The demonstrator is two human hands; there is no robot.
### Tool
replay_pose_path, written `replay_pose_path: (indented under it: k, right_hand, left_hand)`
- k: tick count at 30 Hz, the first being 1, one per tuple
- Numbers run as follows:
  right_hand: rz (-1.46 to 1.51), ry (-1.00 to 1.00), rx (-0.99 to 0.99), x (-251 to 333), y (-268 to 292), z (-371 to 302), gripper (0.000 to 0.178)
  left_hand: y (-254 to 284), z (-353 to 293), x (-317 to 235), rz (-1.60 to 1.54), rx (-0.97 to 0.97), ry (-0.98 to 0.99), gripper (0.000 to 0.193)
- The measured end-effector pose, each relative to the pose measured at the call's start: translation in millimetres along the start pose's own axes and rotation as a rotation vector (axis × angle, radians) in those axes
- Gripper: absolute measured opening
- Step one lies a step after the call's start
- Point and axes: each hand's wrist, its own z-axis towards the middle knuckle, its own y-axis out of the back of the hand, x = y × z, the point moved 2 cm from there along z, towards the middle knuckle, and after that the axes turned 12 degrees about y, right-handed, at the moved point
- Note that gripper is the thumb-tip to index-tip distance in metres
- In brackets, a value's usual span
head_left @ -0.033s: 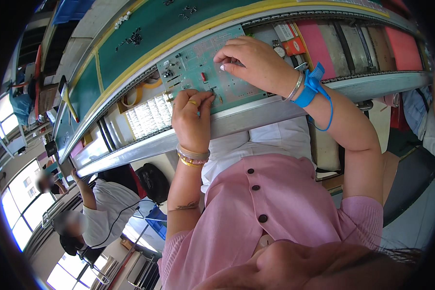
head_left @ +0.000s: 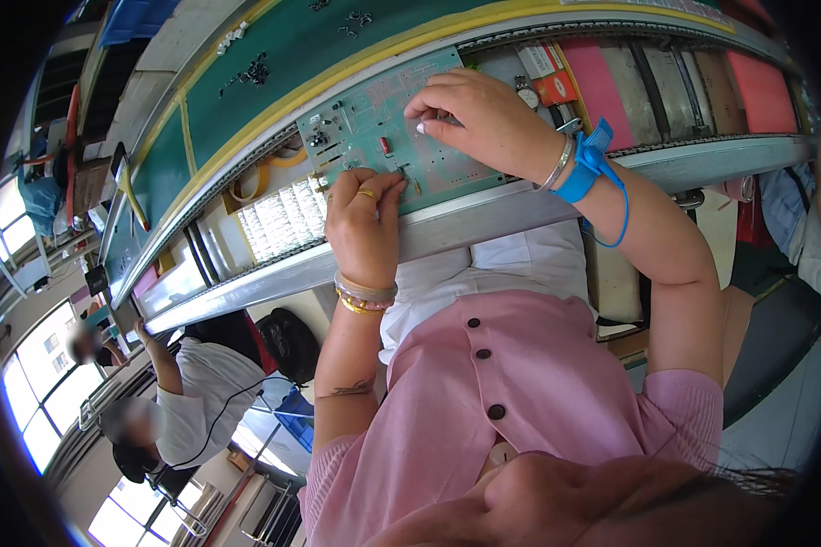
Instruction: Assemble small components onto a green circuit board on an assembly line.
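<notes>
A green circuit board lies across the rails in front of me, with several small parts standing at its left end. My left hand is at the board's near edge, its thumb and fingertips pinched together low over the surface beside a small dark part. Whatever is in that pinch is too small to name. Over the board's right half hovers my right hand, fingers curled toward the thumb; anything between them is hidden. A red component sits on the board between my hands. A blue wrist strap circles my right wrist.
Metal rails run along the bench. Beyond the board, a green work surface bears clusters of small black parts and white parts. A tray of white pieces stands left of my hand. Another person sits farther left.
</notes>
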Motion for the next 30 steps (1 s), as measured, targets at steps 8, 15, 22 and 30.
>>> replay_pose_path:
  k: [8, 15, 22, 30]
  right_hand:
    - [-0.284, -0.066, -0.203, -12.4, 46.6, 2.8, 0.011]
    - [-0.777, -0.024, -0.214, -99.1, 100.7, 50.8, 0.013]
    - [-0.880, -0.166, -0.164, -127.0, 106.8, 78.3, 0.018]
    - [-0.687, -0.155, -0.149, -82.8, 83.5, 100.9, 0.023]
  left_hand:
    - [43.3, 59.4, -38.2, 0.108, 0.077, -0.325, 0.013]
    - [-47.6, 226.7, -51.6, -0.009, 0.085, -0.516, 0.036]
    - [-118.2, 288.9, -75.5, 0.088, 0.064, -0.458, 0.037]
    - [-86.5, 261.8, -68.6, 0.745, -0.008, -0.491, 0.018]
